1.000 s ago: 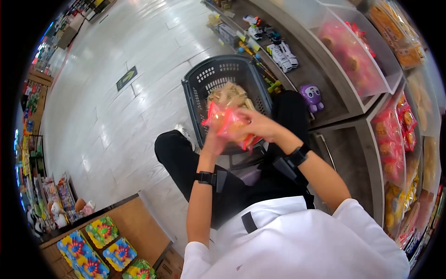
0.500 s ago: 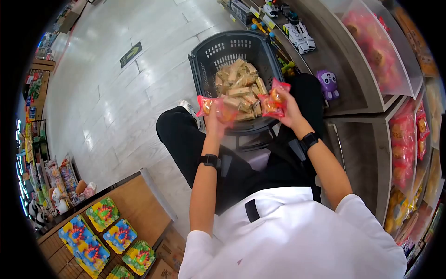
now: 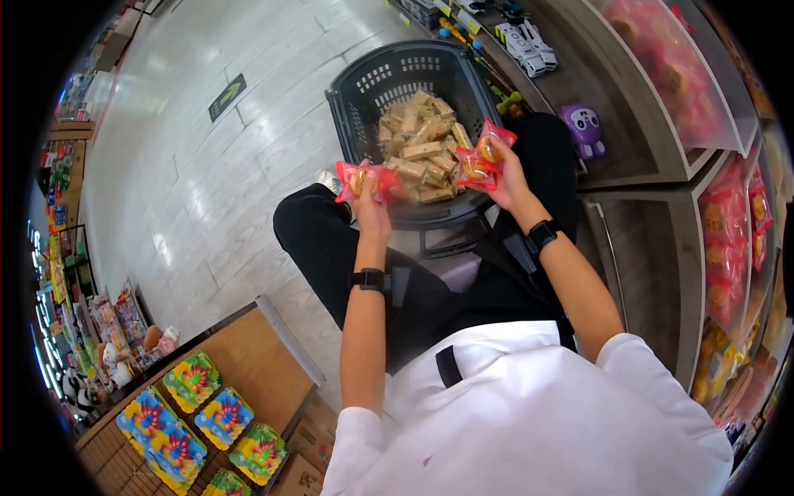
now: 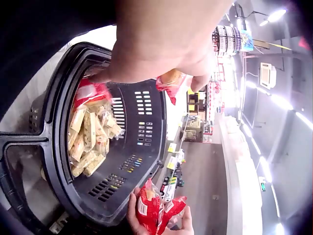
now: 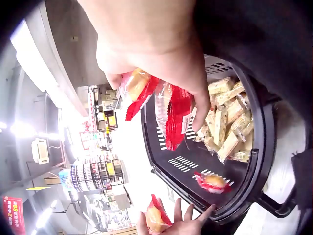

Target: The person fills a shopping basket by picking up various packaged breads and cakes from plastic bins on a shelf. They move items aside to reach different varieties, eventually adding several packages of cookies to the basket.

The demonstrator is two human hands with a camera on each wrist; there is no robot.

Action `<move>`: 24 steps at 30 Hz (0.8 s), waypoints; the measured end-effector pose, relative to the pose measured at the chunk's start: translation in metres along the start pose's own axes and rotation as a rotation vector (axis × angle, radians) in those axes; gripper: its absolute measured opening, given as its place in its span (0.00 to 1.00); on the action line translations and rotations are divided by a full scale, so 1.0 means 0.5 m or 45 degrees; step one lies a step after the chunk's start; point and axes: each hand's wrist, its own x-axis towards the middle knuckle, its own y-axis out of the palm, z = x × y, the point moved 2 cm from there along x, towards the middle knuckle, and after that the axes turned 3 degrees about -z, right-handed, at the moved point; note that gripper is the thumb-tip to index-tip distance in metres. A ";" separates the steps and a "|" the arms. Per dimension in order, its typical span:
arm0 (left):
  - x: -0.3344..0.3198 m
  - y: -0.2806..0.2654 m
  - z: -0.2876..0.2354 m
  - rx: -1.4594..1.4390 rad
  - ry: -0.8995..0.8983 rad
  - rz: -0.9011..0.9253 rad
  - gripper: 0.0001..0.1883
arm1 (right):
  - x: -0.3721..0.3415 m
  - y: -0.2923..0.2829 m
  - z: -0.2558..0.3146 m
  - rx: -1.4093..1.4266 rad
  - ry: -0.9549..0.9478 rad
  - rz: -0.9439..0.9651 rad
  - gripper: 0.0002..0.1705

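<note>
A grey shopping basket (image 3: 475,95) stands between the person's knees, with several beige wrapped snack bars (image 3: 422,149) heaped inside. The left hand (image 3: 374,219), at the basket's near left rim, pinches a red-and-clear pastry packet (image 3: 354,178) with the thumb; its other fingers (image 5: 190,211) are spread. Another red packet (image 5: 212,181) is apart from that hand, overlapping the basket's inner wall in the right wrist view. Over the near right side, the right hand (image 3: 514,186) grips two pastry packets (image 4: 150,208), one beside the other.
Shelving on the right holds a purple toy (image 3: 584,131), a white toy (image 3: 527,50) and a clear bin (image 3: 686,74) of red packets. More red packets (image 3: 721,248) hang lower. Colourful packs (image 3: 161,434) lie on a wooden stand at lower left. A sign (image 3: 227,97) marks the floor.
The hands came together over the basket with red packets, then parted to its left and right sides. Since then, one packet has come away from the left hand.
</note>
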 end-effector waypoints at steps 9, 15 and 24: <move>-0.017 0.017 0.014 0.091 -0.207 0.065 0.19 | 0.013 -0.005 -0.008 0.038 -0.118 0.004 0.21; -0.006 0.017 0.019 0.186 -0.086 0.099 0.32 | 0.027 -0.017 -0.011 0.043 -0.219 0.001 0.21; -0.018 0.026 -0.002 0.330 0.122 0.151 0.25 | 0.010 0.000 -0.007 0.074 -0.163 -0.029 0.24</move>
